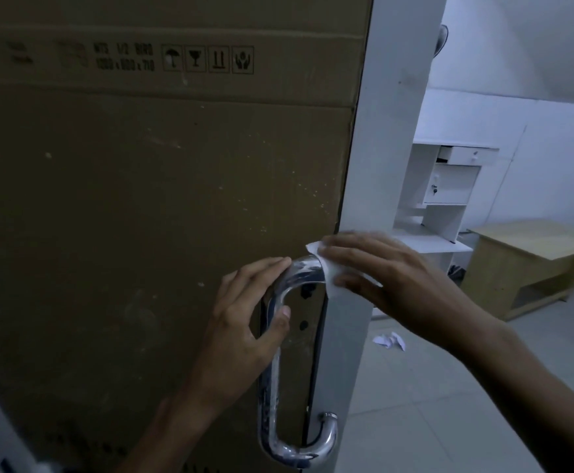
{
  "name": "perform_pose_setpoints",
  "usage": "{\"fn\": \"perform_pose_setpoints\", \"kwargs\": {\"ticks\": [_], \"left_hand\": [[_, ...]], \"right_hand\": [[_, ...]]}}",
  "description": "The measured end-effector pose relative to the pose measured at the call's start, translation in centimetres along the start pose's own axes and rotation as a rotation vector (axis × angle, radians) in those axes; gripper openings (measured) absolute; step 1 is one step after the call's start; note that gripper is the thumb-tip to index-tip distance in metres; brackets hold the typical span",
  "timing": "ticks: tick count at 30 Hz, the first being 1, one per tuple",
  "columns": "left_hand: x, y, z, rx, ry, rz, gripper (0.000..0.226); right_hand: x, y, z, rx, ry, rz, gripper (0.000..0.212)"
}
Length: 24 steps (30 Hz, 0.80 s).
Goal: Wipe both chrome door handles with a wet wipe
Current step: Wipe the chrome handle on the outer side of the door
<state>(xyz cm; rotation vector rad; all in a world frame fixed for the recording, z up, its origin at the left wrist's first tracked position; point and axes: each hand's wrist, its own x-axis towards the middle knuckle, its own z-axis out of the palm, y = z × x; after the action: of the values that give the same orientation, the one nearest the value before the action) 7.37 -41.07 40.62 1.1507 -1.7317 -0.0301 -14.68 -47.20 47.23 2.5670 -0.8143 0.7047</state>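
Observation:
A chrome D-shaped door handle [272,397] is fixed to the edge of a white door [391,131]. My left hand [244,329] grips the handle's upper vertical part, thumb wrapped around the bar and fingertips touching the top bend. My right hand [381,278] presses a white wet wipe [326,268] against the handle's top end, where it meets the door. The wipe is mostly hidden under my fingers. Only one handle is in view.
Brown cardboard [142,199] covers the door's glass to the left. Beyond the door edge stand a white desk unit with a drawer [449,186] and a low wooden cabinet [524,264]. A crumpled white paper [389,341] lies on the tiled floor.

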Motion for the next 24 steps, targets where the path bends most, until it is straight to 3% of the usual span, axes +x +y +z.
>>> {"fn": "perform_pose_setpoints", "kwargs": {"ticks": [8, 14, 17, 19, 24], "left_hand": [[0.0, -0.8, -1.0, -0.143, 0.047, -0.106, 0.044], [-0.7, -1.2, -0.9, -0.263, 0.088, -0.174, 0.037], [-0.8, -1.4, -0.9, -0.321, 0.115, -0.198, 0.035], [-0.8, -1.5, -0.9, -0.34, 0.118, -0.208, 0.035], [-0.7, -1.5, -0.8, -0.36, 0.1, -0.209, 0.036]], "right_hand": [[3.0, -3.4, 1.1, -0.224, -0.028, -0.039, 0.05], [3.7, -4.0, 2.7, -0.327, 0.022, -0.232, 0.033], [2.5, -2.0, 2.7, -0.365, 0.047, -0.332, 0.061], [1.6, -0.6, 2.7, -0.354, 0.086, -0.318, 0.068], [-1.3, 1.2, 3.4, -0.264, 0.283, -0.221, 0.05]]}}
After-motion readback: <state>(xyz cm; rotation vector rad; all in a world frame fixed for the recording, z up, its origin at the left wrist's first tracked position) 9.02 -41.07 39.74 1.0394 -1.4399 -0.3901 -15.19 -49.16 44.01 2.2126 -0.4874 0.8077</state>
